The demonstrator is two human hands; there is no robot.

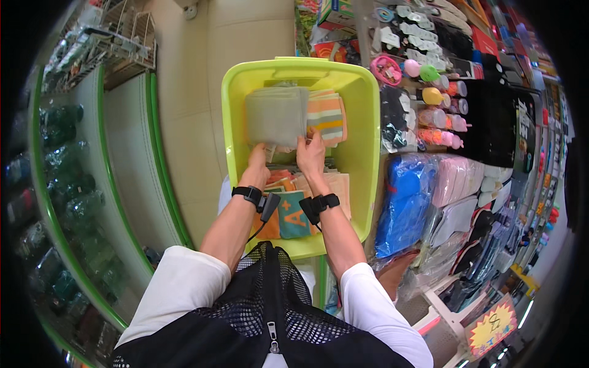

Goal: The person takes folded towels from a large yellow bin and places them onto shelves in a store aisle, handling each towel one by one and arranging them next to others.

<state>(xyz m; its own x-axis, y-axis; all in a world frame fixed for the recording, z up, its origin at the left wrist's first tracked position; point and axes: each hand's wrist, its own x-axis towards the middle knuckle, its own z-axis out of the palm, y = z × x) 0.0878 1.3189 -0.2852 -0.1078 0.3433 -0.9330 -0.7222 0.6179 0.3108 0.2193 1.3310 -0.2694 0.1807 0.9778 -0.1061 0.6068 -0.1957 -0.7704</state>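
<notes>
A stack of flat grey cloths (277,116) is held between my two hands at the far end of a yellow-green plastic bin (372,178). My left hand (258,162) grips its near left edge, with some fingers hidden underneath. My right hand (311,152) is closed on its near right corner. Just beyond the right hand, striped orange, yellow and grey cloths (325,118) lie partly under the grey stack. Nearer to me in the bin are folded orange cloths, a teal cloth with orange lettering (294,214) and peach cloths (339,184).
Green-edged shelves (113,178) with clear-wrapped goods run along the left, with a wire rack (132,40) beyond. On the right, a display holds small bottles (432,116), a blue plastic-wrapped bundle (405,202) and pink wrapped cloths (457,178). A tiled floor (190,122) lies left of the bin.
</notes>
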